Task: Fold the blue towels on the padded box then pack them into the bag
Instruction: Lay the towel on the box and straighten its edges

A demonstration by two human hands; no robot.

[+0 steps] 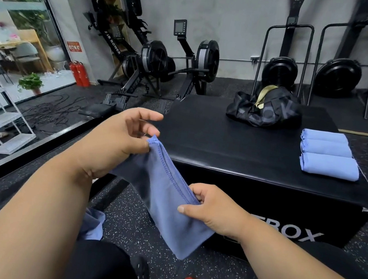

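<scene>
A blue towel [171,198] hangs in mid-air at the lower centre of the frame, in front of the padded box [255,171] and not touching its top. Its stitched upper hem runs on a slant from upper left to lower right, and the loose cloth droops below to a point above the speckled floor [131,223]. The left hand [118,140] pinches the upper-left corner of the hem between thumb and forefinger, the other fingers spread loosely above it. The right hand [211,210] grasps the lower-right end of the same hem, fingers curled over the edge and thumb laid along the front of the cloth.

On the right side of the box top lie three folded blue towels [328,154], side by side in a row running away from the camera, each touching the next. Farther back on the box, at the upper centre-right of the frame, sits the black bag [265,112], slumped, with pale lettering on its side and a tan strap at its mouth. Its inside cannot be made out.

Another bit of blue cloth [92,223] lies low at the lower left, beside the person's dark trouser leg. Rowing machines [159,64] stand along the grey wall at the upper centre, and two red fire extinguishers [79,74] stand at the upper left by the glass.
</scene>
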